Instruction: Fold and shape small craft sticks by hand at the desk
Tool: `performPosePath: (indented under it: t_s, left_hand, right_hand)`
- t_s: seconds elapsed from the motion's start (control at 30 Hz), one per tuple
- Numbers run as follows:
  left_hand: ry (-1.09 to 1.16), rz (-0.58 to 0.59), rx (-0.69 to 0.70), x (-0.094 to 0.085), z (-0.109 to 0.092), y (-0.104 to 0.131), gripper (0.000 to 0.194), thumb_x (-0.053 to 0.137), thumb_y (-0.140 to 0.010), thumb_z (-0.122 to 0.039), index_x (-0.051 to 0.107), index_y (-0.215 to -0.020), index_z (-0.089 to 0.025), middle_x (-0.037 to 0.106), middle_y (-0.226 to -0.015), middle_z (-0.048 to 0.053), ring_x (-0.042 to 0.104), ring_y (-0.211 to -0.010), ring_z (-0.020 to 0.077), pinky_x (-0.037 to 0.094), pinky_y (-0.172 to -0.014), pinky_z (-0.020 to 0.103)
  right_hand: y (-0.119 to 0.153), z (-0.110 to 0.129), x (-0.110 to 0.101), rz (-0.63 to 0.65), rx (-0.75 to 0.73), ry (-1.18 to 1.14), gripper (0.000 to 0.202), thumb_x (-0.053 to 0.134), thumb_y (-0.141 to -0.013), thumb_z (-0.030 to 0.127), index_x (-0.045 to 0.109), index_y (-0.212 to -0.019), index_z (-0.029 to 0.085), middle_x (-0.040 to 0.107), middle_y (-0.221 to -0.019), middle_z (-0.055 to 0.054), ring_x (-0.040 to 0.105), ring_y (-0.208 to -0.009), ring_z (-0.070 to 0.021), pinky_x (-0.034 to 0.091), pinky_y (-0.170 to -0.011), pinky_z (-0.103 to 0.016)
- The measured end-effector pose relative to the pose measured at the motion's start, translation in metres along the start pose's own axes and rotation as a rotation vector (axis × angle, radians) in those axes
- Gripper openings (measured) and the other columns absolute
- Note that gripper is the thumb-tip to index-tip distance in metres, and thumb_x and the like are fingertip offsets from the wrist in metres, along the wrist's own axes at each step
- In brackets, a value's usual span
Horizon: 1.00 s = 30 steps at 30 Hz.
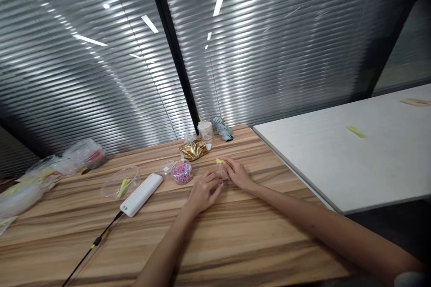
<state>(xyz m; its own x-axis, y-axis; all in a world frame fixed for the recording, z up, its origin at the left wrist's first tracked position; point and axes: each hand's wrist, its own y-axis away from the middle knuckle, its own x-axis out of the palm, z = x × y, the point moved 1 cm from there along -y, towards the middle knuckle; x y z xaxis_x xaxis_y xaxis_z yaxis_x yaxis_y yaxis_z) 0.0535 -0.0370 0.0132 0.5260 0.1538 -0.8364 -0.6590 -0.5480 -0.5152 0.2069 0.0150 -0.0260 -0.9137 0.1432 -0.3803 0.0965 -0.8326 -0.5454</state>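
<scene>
Between my two hands is a small clear plastic bag [222,171], with a bit of yellow [219,161] at its top end. My left hand [204,192] has its fingers closed at the bag's lower left edge. From the other side my right hand [237,175] pinches the bag higher up, its fingertips close to the yellow bit. The bag's contents, if any, are too small to make out. Just left of my left hand stands a round clear tub [182,172] of pink and purple small pieces, and its clear lid [166,168] lies beside it.
A gold foil packet [194,150], a white cup [205,130] and a grey-blue crumpled packet [223,129] stand behind. To the left are a white power strip [141,194] with a black cord, a clear dish [112,182] with yellow strips, and plastic bags [50,170]. A white table [336,166] adjoins at right.
</scene>
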Motion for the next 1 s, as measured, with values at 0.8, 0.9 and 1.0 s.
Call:
performPosePath:
  t_s: [0.8,0.9,1.0]
  left_hand:
    - [-0.077,-0.041,-0.412,0.018,0.023,0.009,0.040,0.036,-0.083,-0.019,0.047,-0.121,-0.018,0.062,-0.104,0.009,0.056,-0.094,0.0200,0.044,-0.081,0.033]
    - [0.083,-0.072,-0.432,0.016,0.027,0.010,0.037,0.036,-0.083,-0.020,0.052,-0.116,-0.017,0.060,-0.109,0.009,0.055,-0.099,0.0190,0.042,-0.086,0.033]
    - [0.131,-0.072,-0.450,0.017,0.024,0.009,0.034,0.037,-0.083,-0.023,0.055,-0.112,-0.017,0.061,-0.106,0.008,0.055,-0.098,0.0194,0.041,-0.087,0.034]
  right_hand:
    - [0.002,0.007,0.003,0.171,0.089,-0.306,0.037,0.041,-0.082,0.040,0.056,-0.105,0.016,0.045,-0.044,0.005,0.043,-0.040,-0.0115,0.039,-0.044,-0.023]
    - [0.002,0.009,0.003,0.199,0.064,-0.332,0.036,0.042,-0.082,0.040,0.055,-0.106,0.015,0.046,-0.045,0.005,0.045,-0.041,-0.0115,0.041,-0.045,-0.023]
    - [0.002,0.010,0.003,0.206,0.047,-0.320,0.034,0.041,-0.083,0.039,0.056,-0.103,0.016,0.055,-0.057,0.001,0.049,-0.044,-0.0111,0.043,-0.046,-0.023]
